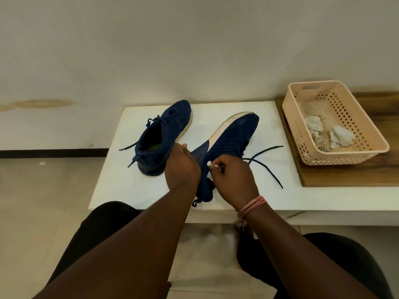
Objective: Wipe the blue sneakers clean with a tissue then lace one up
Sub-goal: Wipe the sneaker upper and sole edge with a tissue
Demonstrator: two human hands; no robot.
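1. The right hand point(232, 175) pinches a small white tissue point(209, 167) against the tilted blue sneaker point(224, 147).
2. The left hand point(182, 167) grips that sneaker's heel side.
3. The second sneaker point(160, 137) stands at ten o'clock on the white table point(129, 180).
4. A basket point(345, 156) holding crumpled tissues point(336, 137) sits at two o'clock.

Both forearms are bare, with no sleeves showing anywhere along them. The right wrist carries a band of pinkish-red threads point(251, 207) wound round several times, with a frayed, knotted tuft hanging off its near-left side. The left wrist wears nothing. Both legs are in plain black trousers point(101, 225), seen at the lower left and lower right.
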